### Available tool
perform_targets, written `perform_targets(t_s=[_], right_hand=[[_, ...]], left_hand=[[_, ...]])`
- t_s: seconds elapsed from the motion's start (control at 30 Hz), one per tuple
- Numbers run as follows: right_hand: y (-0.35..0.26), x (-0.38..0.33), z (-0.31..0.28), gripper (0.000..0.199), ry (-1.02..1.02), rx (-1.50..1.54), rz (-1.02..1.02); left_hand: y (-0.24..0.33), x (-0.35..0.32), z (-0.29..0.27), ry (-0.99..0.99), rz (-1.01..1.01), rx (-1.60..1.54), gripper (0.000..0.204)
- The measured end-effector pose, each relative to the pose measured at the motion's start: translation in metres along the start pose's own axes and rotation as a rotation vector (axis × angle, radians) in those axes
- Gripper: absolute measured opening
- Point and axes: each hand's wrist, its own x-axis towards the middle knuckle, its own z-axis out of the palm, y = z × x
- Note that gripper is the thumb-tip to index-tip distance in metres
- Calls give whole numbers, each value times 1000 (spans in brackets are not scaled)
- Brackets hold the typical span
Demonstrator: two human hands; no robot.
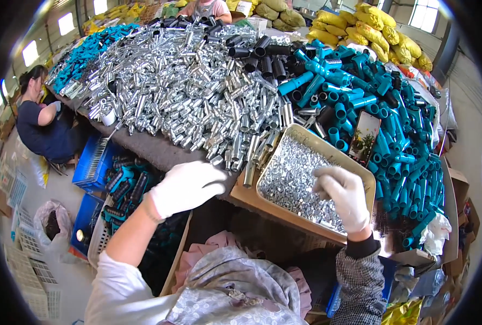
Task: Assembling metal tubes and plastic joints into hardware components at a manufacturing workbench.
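The right hand's fingers (327, 176) are curling inward over the small metal parts (295, 173), the thumb and index finger drawing close together; whether they are grasping a part, I cannot tell. The left hand's fingers (214, 176) are bending loosely by the front edge of the silver tubes (176, 86), and whether they are holding anything is also hidden. Both the right hand (349, 200) and the left hand (184, 187) are wearing white gloves.

The small metal parts are filling a cream tray (273, 149), which is lying tilted between the hands, at the near edge of the counter (149, 149). Just beyond the left hand, the silver tubes are spreading in a broad heap. To the right of the tray, teal tubes (403, 135) are piling up, with a phone (365, 132) leaning among them. Black tubes (265, 49) are lying between the heaps.

Below the counter at left, a blue crate (92, 162) is standing near a seated person (46, 127). Yellow sacks (376, 27) are stacking up behind.
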Motion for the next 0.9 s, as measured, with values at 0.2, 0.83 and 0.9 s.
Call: perform_targets(t_s=[0.2, 0.83, 0.9], right_hand=[[10, 99, -19, 20, 175, -586, -382], [23, 237, 74, 46, 202, -974, 170], [27, 241, 79, 38, 249, -962, 152]], left_hand=[[0, 80, 24, -20, -28, 105, 30], [40, 59, 75, 70, -375, 90, 41], [41, 61, 73, 5, -396, 136, 45]])
